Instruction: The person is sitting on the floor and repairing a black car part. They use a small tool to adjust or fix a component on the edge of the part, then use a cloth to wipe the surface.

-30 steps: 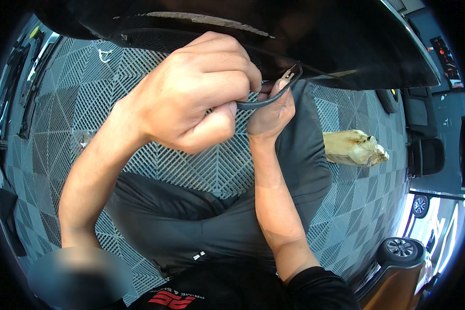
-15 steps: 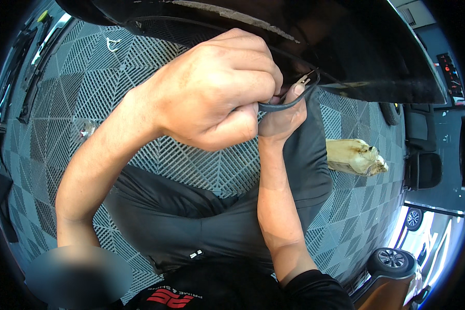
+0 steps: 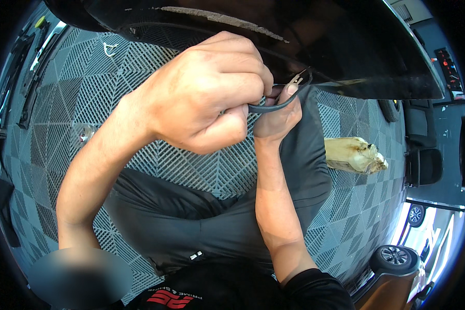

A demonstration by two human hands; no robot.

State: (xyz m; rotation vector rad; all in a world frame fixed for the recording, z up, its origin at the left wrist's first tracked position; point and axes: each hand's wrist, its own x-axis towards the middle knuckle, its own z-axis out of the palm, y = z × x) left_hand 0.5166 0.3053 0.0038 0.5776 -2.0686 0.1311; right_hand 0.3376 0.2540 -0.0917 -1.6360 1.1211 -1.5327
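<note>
A narrow black rubber strip (image 3: pixel 276 108) curves between my two hands. My left hand (image 3: pixel 209 95) is closed in a fist around its near end, knuckles facing up. Under its loop, my right hand (image 3: pixel 279 119) pinches the strip, the thumb lying along it; the other fingers are mostly hidden. From there the strip runs up to a glossy black car panel (image 3: pixel 356 57), where a small pale piece (image 3: pixel 296 79) shows beside the thumb. Whether the strip is attached to the panel I cannot tell. A rough grey scraped band (image 3: pixel 222 19) runs along the panel.
My crossed legs in dark trousers (image 3: pixel 191 199) are under my arms on a grey slatted tile floor (image 3: pixel 93 57). A yellowish, stained plastic container (image 3: pixel 349 154) lies by my right knee. A small clear item (image 3: pixel 83 135) and a white scrap (image 3: pixel 110 49) lie left.
Both hands, the strip and the panel sit slightly further left in view. The grip on the strip looks the same, and the strip's loop has barely altered.
</note>
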